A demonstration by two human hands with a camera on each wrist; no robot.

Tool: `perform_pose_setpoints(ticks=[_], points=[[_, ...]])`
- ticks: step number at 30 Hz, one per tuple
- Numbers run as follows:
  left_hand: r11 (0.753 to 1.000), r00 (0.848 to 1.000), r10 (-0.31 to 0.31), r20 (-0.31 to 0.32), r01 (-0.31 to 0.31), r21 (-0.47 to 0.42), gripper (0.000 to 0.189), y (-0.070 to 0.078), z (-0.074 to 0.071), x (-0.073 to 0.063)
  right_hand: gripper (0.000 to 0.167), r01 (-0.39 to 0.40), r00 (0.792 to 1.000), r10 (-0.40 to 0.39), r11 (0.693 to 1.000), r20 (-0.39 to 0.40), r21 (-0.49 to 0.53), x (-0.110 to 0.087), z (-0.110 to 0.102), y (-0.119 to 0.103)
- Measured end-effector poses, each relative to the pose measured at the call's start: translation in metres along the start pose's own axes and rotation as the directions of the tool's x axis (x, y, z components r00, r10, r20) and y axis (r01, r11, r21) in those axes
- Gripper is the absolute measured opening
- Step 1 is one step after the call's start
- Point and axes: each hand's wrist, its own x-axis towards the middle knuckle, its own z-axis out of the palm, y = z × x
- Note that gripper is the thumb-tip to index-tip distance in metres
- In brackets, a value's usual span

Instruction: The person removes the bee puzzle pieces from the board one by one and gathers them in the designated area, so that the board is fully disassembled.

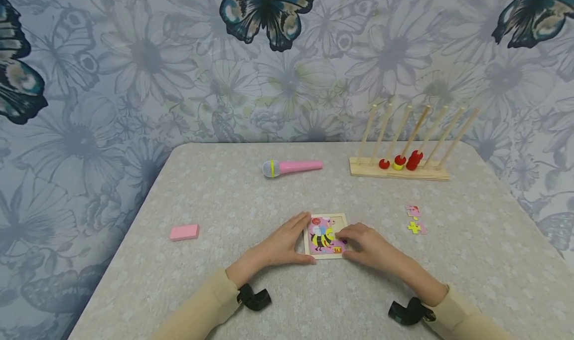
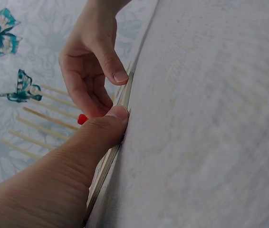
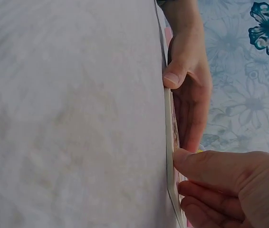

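Note:
A small wooden-framed jigsaw puzzle [image 1: 322, 240] with a bee picture lies on the table, bare wood showing at its upper right. My left hand [image 1: 284, 240] grips the frame by its left side, thumb at the near corner and fingers along the far part. In the left wrist view that thumb presses on the frame's edge [image 2: 107, 164]. My right hand [image 1: 369, 245] is over the puzzle's right side, fingers bent and fingertips on the picture, thumb by the near right corner. I cannot tell whether a piece is between them. Loose puzzle pieces [image 1: 413, 227] lie farther right.
Behind the puzzle lies a pink toy microphone [image 1: 300, 166]. A wooden peg stand [image 1: 367, 169] with red and yellow beads is at the back right. The pink block [image 1: 184, 233] sits at the left. A patterned wall [image 1: 287, 95] rises behind the table.

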Motion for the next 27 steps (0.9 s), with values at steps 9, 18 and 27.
perform_pose_setpoints(ticks=[9, 18, 27], points=[[1.0, 1.0, 0.005, -0.002, -0.005, 0.003, 0.108, -0.0011, 0.0007, 0.0, 0.041, 0.019, 0.999, -0.018, 0.999, -0.028, 0.03, 0.0013, 0.0024, 0.0], [1.0, 1.0, 0.011, -0.01, -0.011, 0.006, 0.108, -0.0021, 0.0014, 0.0003, 0.039, 0.037, 0.999, -0.036, 0.998, -0.021, 0.041, 0.003, 0.0016, -0.0008], [1.0, 1.0, 0.014, -0.013, -0.014, 0.008, 0.108, -0.0019, 0.0019, 0.0002, 0.041, 0.052, 0.999, -0.051, 0.998, -0.011, 0.046, 0.0026, 0.0002, 0.0008]])
